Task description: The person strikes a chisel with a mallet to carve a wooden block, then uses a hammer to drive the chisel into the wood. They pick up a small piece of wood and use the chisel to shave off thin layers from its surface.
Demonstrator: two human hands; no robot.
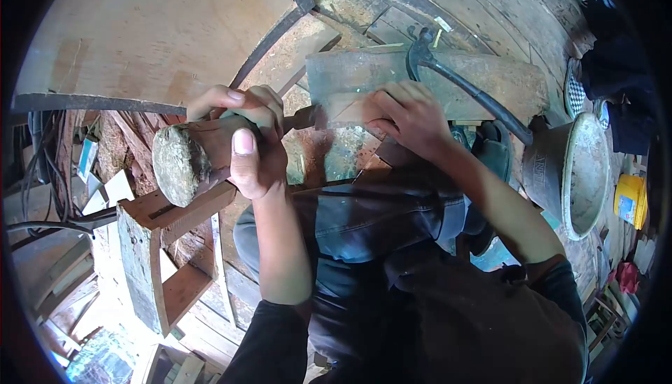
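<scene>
A thick wooden mallet (pixel 180 163) with a worn, frayed end points left at mid-frame. My left hand (pixel 255 135) is closed around its body, thumb lying along the near side. Beyond those fingers a narrower dark part (pixel 302 118) runs right into a pale, blurred length (pixel 344 107), which seems to be the handle. My right hand (pixel 409 114) has its fingers curled at the far end of that length; what lies inside the fingers is mostly hidden. Behind the right hand is a board (pixel 490 76), with a claw hammer (pixel 476 93) resting across it.
To the left stands a wooden frame (pixel 143 272) near dark cables (pixel 52 174) and scraps. A large panel (pixel 161 27) fills the upper left. On the right are a bucket (pixel 570 181) and a yellow container (pixel 630 202). Sawdust and planks cover the floor.
</scene>
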